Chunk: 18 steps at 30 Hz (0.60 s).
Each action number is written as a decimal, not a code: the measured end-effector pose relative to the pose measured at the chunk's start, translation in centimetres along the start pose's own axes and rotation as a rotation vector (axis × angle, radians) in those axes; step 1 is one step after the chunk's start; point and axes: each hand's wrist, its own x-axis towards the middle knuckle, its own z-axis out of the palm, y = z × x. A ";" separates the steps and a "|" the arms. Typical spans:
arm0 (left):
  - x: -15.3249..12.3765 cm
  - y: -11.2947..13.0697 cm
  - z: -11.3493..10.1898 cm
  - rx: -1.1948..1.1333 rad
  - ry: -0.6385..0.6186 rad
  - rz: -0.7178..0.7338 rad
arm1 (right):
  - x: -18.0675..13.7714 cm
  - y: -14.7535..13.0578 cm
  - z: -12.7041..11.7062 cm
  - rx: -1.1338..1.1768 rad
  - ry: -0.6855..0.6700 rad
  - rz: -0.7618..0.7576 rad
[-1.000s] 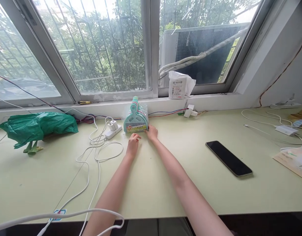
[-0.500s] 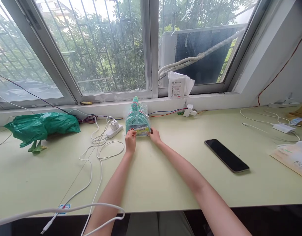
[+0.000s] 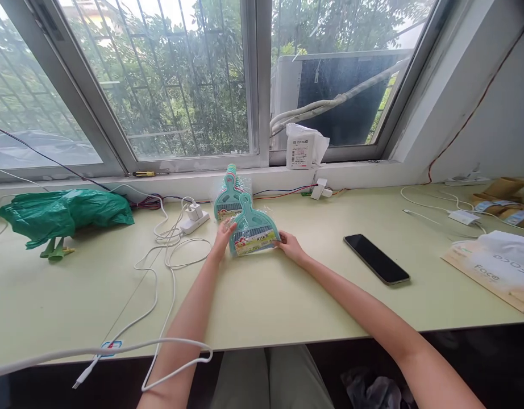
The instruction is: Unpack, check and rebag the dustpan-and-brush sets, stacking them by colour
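A teal mini dustpan set [image 3: 252,232] in clear wrap, with a bright label along its lower edge, is tilted above the pale green desk [image 3: 287,295]. My left hand [image 3: 225,238] grips its left edge and my right hand [image 3: 290,245] holds its right lower corner. Just behind it a stack of more wrapped teal dustpan sets [image 3: 227,197] stands upright near the window sill.
White cables [image 3: 168,255] and a charger on a power strip [image 3: 194,218] lie left of my hands. A green plastic bag [image 3: 61,211] sits far left, a black phone [image 3: 375,259] to the right, and boxes and a white bag [image 3: 496,267] at far right. A white packet [image 3: 302,149] rests on the sill.
Both hands closed on the front dustpan set and pulled it off the stack toward me. It now tilts back between my hands, apart from the rest.
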 end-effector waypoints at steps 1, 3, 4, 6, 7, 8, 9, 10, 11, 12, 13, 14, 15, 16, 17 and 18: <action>-0.4 0.1 0.2 -0.052 -0.143 -0.090 | -0.4 0.1 -0.5 -0.016 -0.016 -0.003; -1.1 0.3 0.9 -0.101 -0.288 -0.219 | -1.2 0.1 -1.1 -0.091 -0.011 -0.003; -1.5 0.3 1.2 -0.108 -0.301 -0.254 | -1.5 0.0 -1.3 -0.155 0.026 -0.011; -2.0 0.2 1.9 -0.121 -0.270 -0.277 | -2.0 -0.4 -1.4 -0.333 0.157 -0.078; -2.1 0.1 2.2 -0.131 -0.255 -0.284 | -2.3 -0.8 -1.3 -0.436 0.225 -0.138; -2.2 0.0 2.5 -0.145 -0.242 -0.293 | -2.6 -1.2 -1.1 -0.536 0.273 -0.207; -2.3 -0.1 2.7 -0.163 -0.232 -0.300 | -2.8 -1.7 -0.9 -0.625 0.283 -0.276; -2.2 -0.3 2.9 -0.182 -0.216 -0.307 | -3.1 -2.1 -0.7 -0.699 0.251 -0.336; -2.2 -0.3 3.0 -0.196 -0.196 -0.312 | -3.3 -2.6 -0.4 -0.753 0.185 -0.382; -2.2 -0.4 3.1 -0.204 -0.175 -0.316 | -3.6 -2.9 -0.1 -0.790 0.098 -0.414; -2.2 -0.4 3.2 -0.208 -0.156 -0.316 | -3.8 -3.1 0.1 -0.818 0.007 -0.437; -2.2 -0.3 3.2 -0.209 -0.139 -0.313 | -3.9 -3.3 0.4 -0.844 -0.067 -0.453; -2.2 -0.2 3.3 -0.207 -0.123 -0.310 | -4.1 -3.3 0.7 -0.871 -0.115 -0.463; -2.3 -0.1 3.3 -0.207 -0.109 -0.308 | -4.1 -3.3 0.9 -0.895 -0.134 -0.469; -2.3 0.1 3.4 -0.210 -0.094 -0.308 | -4.2 -3.3 1.0 -0.913 -0.133 -0.468; -2.3 0.2 3.4 -0.217 -0.077 -0.311 | -4.2 -3.2 1.1 -0.918 -0.118 -0.458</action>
